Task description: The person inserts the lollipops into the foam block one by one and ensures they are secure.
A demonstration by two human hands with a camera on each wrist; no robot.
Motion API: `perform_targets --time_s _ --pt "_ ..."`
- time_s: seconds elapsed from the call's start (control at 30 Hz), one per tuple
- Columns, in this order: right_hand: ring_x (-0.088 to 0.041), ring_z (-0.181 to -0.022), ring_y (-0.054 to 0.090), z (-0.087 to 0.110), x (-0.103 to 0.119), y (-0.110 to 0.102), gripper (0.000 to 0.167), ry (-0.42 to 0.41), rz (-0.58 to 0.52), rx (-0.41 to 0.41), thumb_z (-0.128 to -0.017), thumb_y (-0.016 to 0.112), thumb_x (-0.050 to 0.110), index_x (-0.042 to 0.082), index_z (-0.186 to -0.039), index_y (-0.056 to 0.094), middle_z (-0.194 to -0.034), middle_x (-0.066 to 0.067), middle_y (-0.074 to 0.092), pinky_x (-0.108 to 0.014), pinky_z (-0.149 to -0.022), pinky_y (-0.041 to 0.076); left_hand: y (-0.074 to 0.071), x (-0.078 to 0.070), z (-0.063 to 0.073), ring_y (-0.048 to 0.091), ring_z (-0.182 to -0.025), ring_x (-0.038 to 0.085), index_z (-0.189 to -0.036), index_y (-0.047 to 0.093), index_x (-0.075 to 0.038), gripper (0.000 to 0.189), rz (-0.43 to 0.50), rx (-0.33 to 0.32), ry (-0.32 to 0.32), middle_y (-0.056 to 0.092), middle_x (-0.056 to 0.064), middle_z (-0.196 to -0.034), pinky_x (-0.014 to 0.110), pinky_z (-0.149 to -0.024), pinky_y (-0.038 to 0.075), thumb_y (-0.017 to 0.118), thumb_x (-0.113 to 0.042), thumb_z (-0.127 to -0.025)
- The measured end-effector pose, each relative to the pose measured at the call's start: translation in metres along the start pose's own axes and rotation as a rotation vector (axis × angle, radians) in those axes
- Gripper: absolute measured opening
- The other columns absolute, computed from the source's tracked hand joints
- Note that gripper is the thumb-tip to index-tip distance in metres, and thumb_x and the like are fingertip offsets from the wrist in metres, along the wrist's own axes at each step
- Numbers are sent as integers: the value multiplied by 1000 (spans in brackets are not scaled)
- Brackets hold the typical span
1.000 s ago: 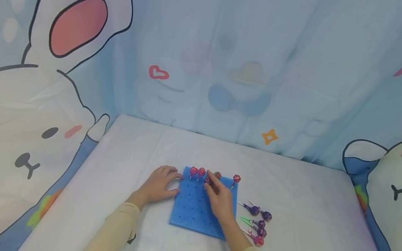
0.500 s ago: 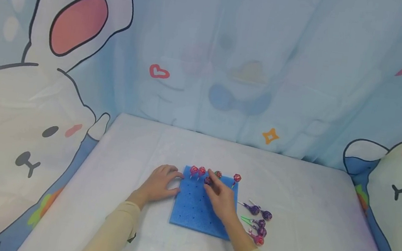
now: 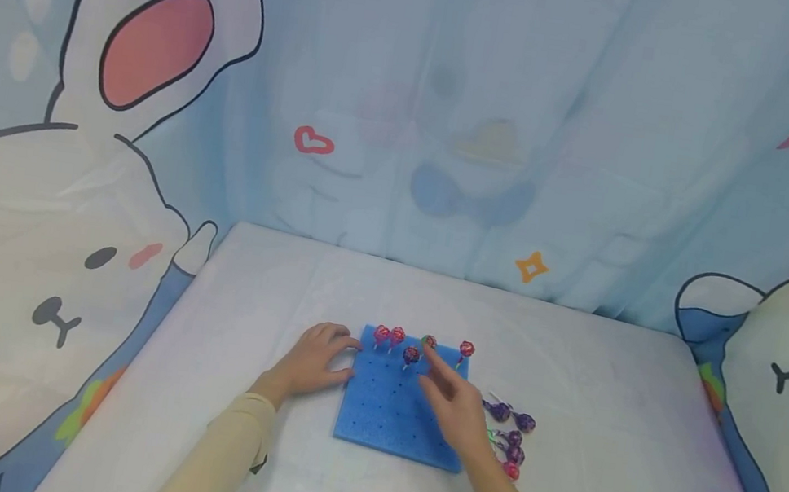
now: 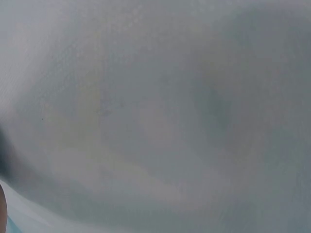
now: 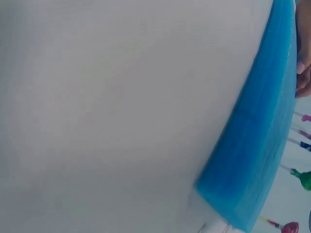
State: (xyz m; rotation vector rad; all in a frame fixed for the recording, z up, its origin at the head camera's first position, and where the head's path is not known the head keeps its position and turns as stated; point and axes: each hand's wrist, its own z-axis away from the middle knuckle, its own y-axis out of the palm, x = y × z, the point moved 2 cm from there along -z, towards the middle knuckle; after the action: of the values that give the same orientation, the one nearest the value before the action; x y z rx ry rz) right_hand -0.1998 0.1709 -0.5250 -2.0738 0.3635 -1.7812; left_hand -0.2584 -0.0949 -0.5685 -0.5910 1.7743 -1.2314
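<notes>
A blue foam board [image 3: 375, 400] with small holes lies on the white-covered table. In the head view, two red lollipops [image 3: 381, 333] stand at its far left, a green-and-red lollipop [image 3: 429, 341] farther right, and a red one [image 3: 466, 348] near the far right corner. One dark wrapped lollipop [image 3: 411, 356] stands a little closer. My left hand [image 3: 310, 360] rests its fingertips and thumb at the board's left edge. Over the board's right side, my right hand [image 3: 454, 408] holds nothing, its fingers extended just right of the dark lollipop.
Several lollipops lie right of the board, among them purple ones [image 3: 524, 422] and a red one [image 3: 511, 470] partly behind the right forearm. A printed curtain [image 3: 381, 113] hangs behind the table. The left wrist view shows mostly blurred pale surface.
My right hand has let go of the dark lollipop, which stays standing in the board, and has drawn back to the right. The left hand has not moved.
</notes>
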Motion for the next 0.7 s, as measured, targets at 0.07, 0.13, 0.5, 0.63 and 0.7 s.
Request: perform_targets --time_s 0.07,0.13,0.5,0.63,0.7 --pt "-23 -127 54 4 -1 -6 46 9 -16 -12 -97 62 26 23 -142 53 -142 1 53 -27 -93 50 1 1 -1 40 -132 26 -131 58 -26 43 -2 5 1 49 6 -137 48 -112 30 59 -47 -93" --pt "-25 -128 52 7 1 -14 45 5 -34 -21 -98 61 22 17 -142 53 -142 -4 53 -22 -93 48 2 2 -1 40 -132 26 -131 58 -26 43 2 5 3 49 6 -137 48 -112 31 59 -47 -93" --pt "-23 -131 50 17 -22 -70 46 147 130 -210 -101 54 32 16 -144 49 -143 -5 53 -13 -96 42 0 1 -2 42 -131 22 -133 58 -27 43 -25 34 53 51 2 -138 45 -111 35 57 -45 -94" --pt "-24 -132 49 19 -31 -88 44 217 193 -279 -102 51 32 16 -144 50 -143 -6 53 -32 -103 43 -1 0 -2 42 -134 21 -135 56 -25 44 -43 47 82 52 0 -139 43 -113 33 56 -44 -96" --pt "-24 -132 48 21 -36 -95 44 254 202 -297 -103 50 30 16 -144 49 -144 -6 52 -41 -105 42 0 -1 -2 41 -134 19 -135 56 -24 44 -43 53 89 53 -1 -139 42 -113 33 55 -43 -96"
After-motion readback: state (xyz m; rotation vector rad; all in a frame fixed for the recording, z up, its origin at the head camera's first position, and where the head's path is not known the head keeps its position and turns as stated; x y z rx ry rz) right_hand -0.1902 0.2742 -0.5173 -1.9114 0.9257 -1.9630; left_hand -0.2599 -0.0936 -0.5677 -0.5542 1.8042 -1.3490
